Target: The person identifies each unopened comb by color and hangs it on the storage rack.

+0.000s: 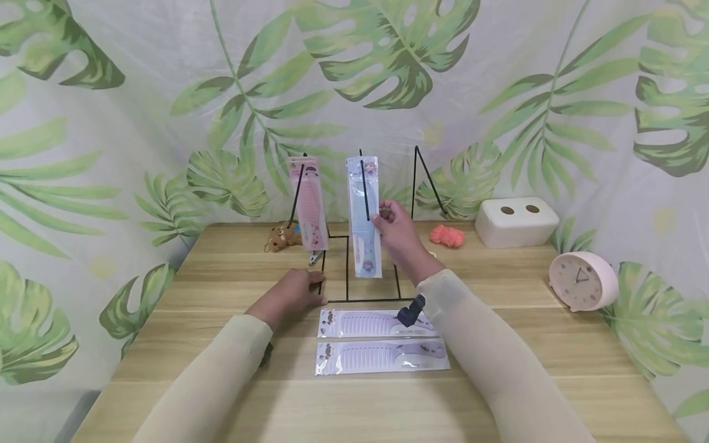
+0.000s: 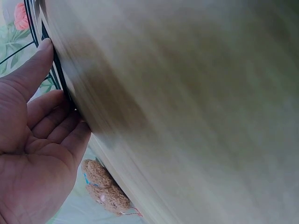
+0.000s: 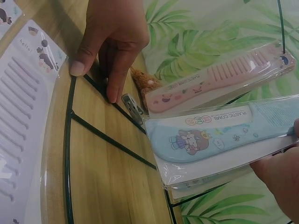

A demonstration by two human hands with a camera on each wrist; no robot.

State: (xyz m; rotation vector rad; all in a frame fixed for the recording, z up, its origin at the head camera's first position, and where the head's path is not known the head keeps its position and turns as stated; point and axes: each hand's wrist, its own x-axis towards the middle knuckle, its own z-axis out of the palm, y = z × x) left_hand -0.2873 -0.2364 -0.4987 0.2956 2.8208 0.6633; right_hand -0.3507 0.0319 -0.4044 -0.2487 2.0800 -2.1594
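Observation:
A black wire rack (image 1: 360, 299) stands on the wooden table (image 1: 221, 271). A pink comb in a clear packet (image 1: 308, 200) hangs on its left peg. On the middle peg hangs a blue comb packet (image 1: 364, 215), and my right hand (image 1: 383, 216) pinches its right edge. In the right wrist view that hand (image 3: 285, 158) grips the blue packet (image 3: 215, 135) just below the pink one (image 3: 219, 79). My left hand (image 1: 312, 289) lies flat with fingertips pressing the rack's base wire (image 3: 70, 140). Two lilac comb packets (image 1: 376, 323) (image 1: 382, 357) lie flat in front of the rack.
A small teddy charm (image 1: 281, 237) and a metal clip (image 1: 316, 258) lie left of the rack. An orange-pink knitted lump (image 1: 447, 235), a white box with two holes (image 1: 516, 221) and a pink clock (image 1: 581, 280) stand to the right. A leaf-print curtain (image 1: 498, 92) closes the back.

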